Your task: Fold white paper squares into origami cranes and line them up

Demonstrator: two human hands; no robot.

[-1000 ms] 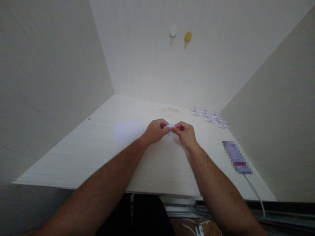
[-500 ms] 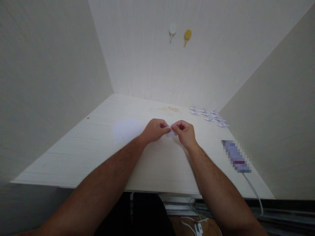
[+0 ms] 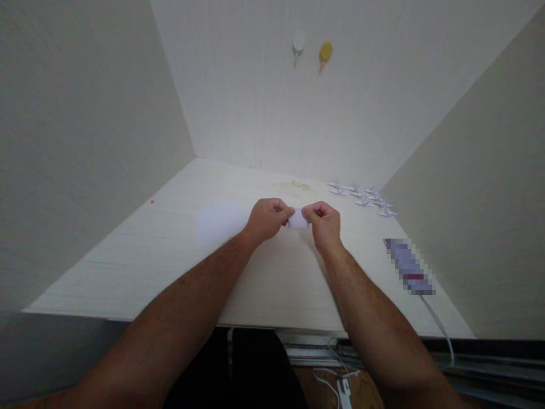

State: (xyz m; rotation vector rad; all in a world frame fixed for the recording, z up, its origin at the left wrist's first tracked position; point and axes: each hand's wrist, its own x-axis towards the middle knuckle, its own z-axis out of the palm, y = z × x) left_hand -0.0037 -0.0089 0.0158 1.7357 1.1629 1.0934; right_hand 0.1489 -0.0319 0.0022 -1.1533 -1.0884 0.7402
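A small piece of white paper (image 3: 298, 219) is held up between my hands, above the middle of the table. My left hand (image 3: 269, 219) pinches its left side between thumb and fingers. At the other side, my right hand (image 3: 324, 221) grips the top right corner the same way. The paper looks roughly rectangular; any folds in it are too small to make out. White paper (image 3: 219, 220) lies flat on the table beside my left hand, partly covered by my wrist.
Several folded paper cranes (image 3: 361, 196) stand at the back right of the white table (image 3: 281, 284). Nearer, by the right wall, lies a blurred-out device (image 3: 409, 267) with a white cable (image 3: 438, 326) running over the front edge. Two hooks, white (image 3: 298, 42) and yellow (image 3: 326, 52), hang on the back wall.
My hands have moved slightly apart, and more of the small paper shows between them. It now looks wider and flatter to the camera. Both hands still pinch it.
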